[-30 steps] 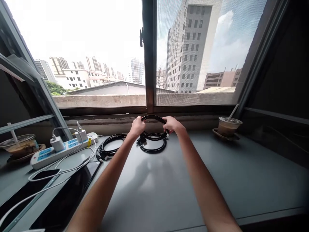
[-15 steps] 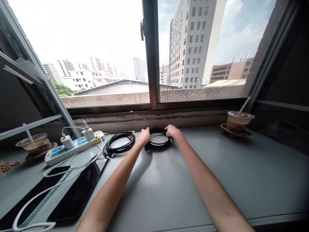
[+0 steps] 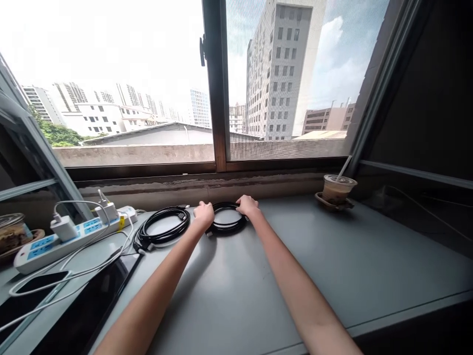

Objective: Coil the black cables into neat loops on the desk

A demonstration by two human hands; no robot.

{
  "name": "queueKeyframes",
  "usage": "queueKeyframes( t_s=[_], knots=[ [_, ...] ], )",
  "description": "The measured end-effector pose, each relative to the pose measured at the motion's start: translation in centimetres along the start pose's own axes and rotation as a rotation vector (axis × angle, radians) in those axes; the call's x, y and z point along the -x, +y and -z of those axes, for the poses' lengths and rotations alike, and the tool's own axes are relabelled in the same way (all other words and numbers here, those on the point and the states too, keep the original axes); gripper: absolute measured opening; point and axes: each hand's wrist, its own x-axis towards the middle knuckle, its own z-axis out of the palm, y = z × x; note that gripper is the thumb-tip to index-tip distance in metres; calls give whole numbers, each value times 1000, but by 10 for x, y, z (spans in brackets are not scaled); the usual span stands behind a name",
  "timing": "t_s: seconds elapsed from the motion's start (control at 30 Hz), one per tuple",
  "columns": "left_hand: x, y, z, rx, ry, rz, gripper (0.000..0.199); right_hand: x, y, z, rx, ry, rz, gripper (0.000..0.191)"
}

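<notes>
A coiled black cable (image 3: 227, 228) lies on the grey desktop below the window, close to the wall. My left hand (image 3: 204, 215) grips its left side, fingers curled around the coil. On the opposite side my right hand (image 3: 248, 205) is closed over the coil's upper right edge. The fingertips of both hands are partly hidden behind the knuckles. Just left of my left hand rests a second coil of black cable (image 3: 162, 238), looser and wider, with its plugs showing at the ends; neither hand appears to hold it.
At left, a white power strip (image 3: 83, 235) carries plugged-in chargers and tangled white cables. A dark tablet (image 3: 88, 301) and a phone-like dark device (image 3: 35, 291) lie nearer. Iced drinks in plastic cups stand at far left (image 3: 11, 231) and back right (image 3: 337, 190). A window frame (image 3: 215, 98) rises behind.
My view has turned to the right, so the scene sits further left in it. Both hands stay on the same cable coil, which shows little movement on the desk.
</notes>
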Motion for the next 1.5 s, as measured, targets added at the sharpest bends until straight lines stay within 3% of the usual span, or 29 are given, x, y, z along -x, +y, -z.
queueKeyframes(
  t_s=[0.33,0.5,0.7,1.0,1.3,1.5],
  knots=[
    [9,2,-11,10,112,8,33,-1,15,-9,-97,64,38,29],
    [12,-5,-18,77,184,-42,33,3,29,-2,-133,115,-53,31],
    [21,-11,-26,186,320,-39,38,10,53,-12,-51,164,-242,28],
    [36,-22,-34,301,492,-44,27,4,53,-23,132,151,-258,29],
    [45,-18,-32,276,485,-198,20,15,66,-18,269,87,-150,27],
    [46,-20,-33,279,485,-234,19,22,67,-22,285,100,-160,28]
  ],
)
